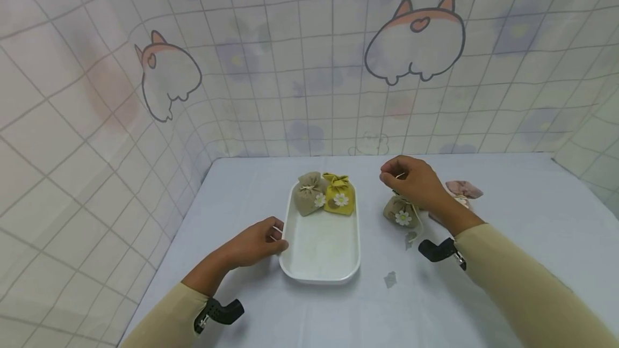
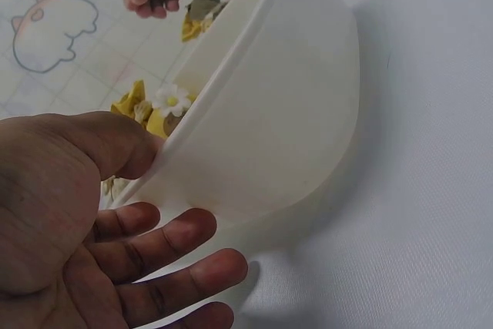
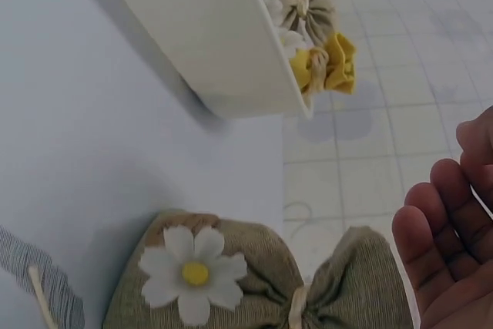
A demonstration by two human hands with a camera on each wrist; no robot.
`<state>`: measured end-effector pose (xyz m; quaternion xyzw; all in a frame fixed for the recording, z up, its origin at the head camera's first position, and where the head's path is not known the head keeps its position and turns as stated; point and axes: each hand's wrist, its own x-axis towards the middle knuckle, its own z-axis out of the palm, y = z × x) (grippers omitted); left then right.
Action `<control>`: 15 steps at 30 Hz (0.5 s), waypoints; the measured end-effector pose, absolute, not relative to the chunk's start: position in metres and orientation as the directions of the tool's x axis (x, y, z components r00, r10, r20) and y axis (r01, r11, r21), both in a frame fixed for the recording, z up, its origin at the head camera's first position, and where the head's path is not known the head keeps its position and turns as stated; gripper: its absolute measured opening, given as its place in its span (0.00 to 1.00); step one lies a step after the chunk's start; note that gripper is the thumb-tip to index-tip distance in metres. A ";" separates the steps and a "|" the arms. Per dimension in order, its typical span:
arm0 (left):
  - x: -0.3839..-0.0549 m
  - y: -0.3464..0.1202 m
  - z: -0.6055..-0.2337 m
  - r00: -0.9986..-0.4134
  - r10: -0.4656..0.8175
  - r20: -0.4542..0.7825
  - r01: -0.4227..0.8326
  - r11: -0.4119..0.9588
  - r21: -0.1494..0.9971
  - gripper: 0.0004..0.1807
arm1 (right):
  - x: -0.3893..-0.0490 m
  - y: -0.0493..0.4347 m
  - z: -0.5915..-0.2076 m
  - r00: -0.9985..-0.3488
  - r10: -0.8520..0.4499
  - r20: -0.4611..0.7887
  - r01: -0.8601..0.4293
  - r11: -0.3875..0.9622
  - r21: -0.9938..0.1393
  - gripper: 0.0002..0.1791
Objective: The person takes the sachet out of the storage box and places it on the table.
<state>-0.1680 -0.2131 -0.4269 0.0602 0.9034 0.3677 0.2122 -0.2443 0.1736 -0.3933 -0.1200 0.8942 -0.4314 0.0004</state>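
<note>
My left hand point(image 1: 258, 241) grips the left rim of a white tray point(image 1: 319, 251), thumb over the edge and fingers against the outer wall point(image 2: 262, 113). A beige drawstring pouch point(image 1: 306, 197) and a yellow pouch point(image 1: 339, 197), both with white flowers, sit at the tray's far end. Right of the tray, my right hand point(image 1: 411, 179) hovers over a grey-brown pouch point(image 1: 401, 214) with a white flower. Its fingers point(image 3: 451, 213) are loosely bent beside the pouch's tied neck, apart from it, and hold nothing visible.
Pink pouches point(image 1: 464, 189) lie behind my right wrist, partly covered. A pale cord point(image 1: 418, 222) hangs by the grey-brown pouch. Grey patches point(image 1: 390, 279) mark the white table point(image 1: 232, 187). A tile-patterned curtain point(image 1: 300, 95) stands behind.
</note>
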 end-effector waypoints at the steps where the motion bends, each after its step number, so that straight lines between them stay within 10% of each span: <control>1: -0.168 -0.213 -0.427 -0.903 0.268 -0.337 -0.044 0.722 0.691 0.20 | -0.245 0.171 -0.393 -0.971 -0.218 0.095 -0.211 0.604 -0.768 0.12; 15: -0.169 -0.213 -0.429 -0.901 0.281 -0.331 -0.030 0.720 0.694 0.21 | -0.253 0.145 -0.386 -0.961 -0.265 0.079 -0.234 0.630 -0.741 0.14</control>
